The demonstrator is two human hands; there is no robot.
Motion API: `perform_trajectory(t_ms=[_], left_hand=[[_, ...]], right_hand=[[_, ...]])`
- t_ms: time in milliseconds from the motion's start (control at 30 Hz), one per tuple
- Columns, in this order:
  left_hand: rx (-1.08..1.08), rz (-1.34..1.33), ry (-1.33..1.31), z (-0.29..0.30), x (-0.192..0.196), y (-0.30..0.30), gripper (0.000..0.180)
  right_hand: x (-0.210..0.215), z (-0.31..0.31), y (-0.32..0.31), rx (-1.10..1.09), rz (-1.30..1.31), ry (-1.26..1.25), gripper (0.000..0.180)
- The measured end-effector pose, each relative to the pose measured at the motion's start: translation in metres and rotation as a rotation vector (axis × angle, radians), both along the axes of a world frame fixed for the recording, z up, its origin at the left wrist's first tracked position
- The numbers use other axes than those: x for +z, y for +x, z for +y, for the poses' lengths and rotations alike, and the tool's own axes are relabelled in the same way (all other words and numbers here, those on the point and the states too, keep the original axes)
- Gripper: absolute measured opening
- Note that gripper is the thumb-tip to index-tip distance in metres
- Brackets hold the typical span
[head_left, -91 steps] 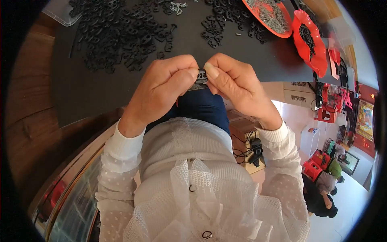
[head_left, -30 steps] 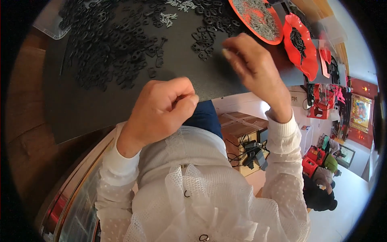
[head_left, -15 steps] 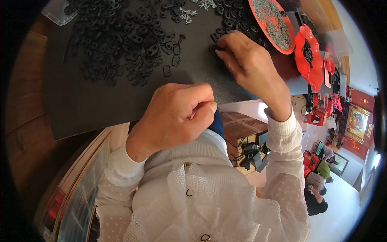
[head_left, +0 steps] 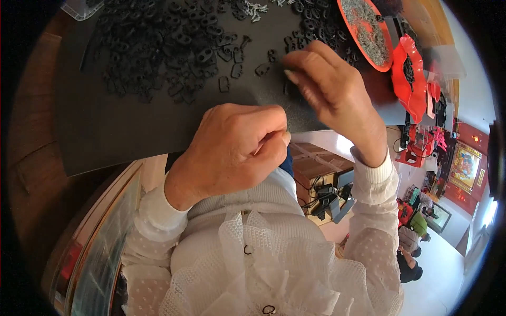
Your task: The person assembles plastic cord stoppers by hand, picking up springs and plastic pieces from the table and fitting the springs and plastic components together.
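Note:
My left hand point(head_left: 227, 150) is closed in front of the table's near edge, thumb pressed against the curled forefinger. What it holds, if anything, is hidden inside. My right hand point(head_left: 337, 87) hovers over the dark table, thumb and forefinger slightly apart, with nothing visible between them. Just left of its fingertips lie a small black plastic piece point(head_left: 262, 69) and another black piece point(head_left: 271, 55). A large heap of black two-holed parts point(head_left: 158, 50) covers the table at the left, with thin black clip-like pieces point(head_left: 224, 84) at its near side.
Silver screws point(head_left: 255, 10) lie at the far middle. More black two-holed parts point(head_left: 319, 23) sit beyond my right hand. At the right stand an orange-red plate point(head_left: 387, 66) of small metal pieces and a red wavy-rimmed dish point(head_left: 416, 95) with dark bits. A cardboard box point(head_left: 311, 163) is below the table.
My right hand has drawn slightly right and its fingers have loosened. A black piece now lies on the table left of its fingertips. The left hand stays closed, almost in place.

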State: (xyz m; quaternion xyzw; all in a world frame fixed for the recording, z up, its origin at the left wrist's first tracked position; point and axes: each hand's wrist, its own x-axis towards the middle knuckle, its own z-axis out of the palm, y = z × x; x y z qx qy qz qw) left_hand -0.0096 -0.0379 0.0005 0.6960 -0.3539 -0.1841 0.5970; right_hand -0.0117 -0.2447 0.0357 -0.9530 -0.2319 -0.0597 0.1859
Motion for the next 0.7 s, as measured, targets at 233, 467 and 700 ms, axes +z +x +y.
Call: perform_trajectory(t_ms=[233, 467, 700], left_hand=[[0.027, -0.015, 0.0, 0.001, 0.001, -0.001, 0.013], [0.034, 0.034, -0.033, 0.003, -0.001, -0.002, 0.015], [0.176, 0.258, -0.086, 0.003, 0.003, -0.005, 0.012]], right_hand=[[-0.008, 0.023, 0.015, 0.225, -0.225, -0.301, 0.021], [-0.007, 0.025, 0.015, 0.153, -0.142, -0.225, 0.011], [0.022, 0.012, -0.012, 0.033, 0.332, 0.432, 0.005]])
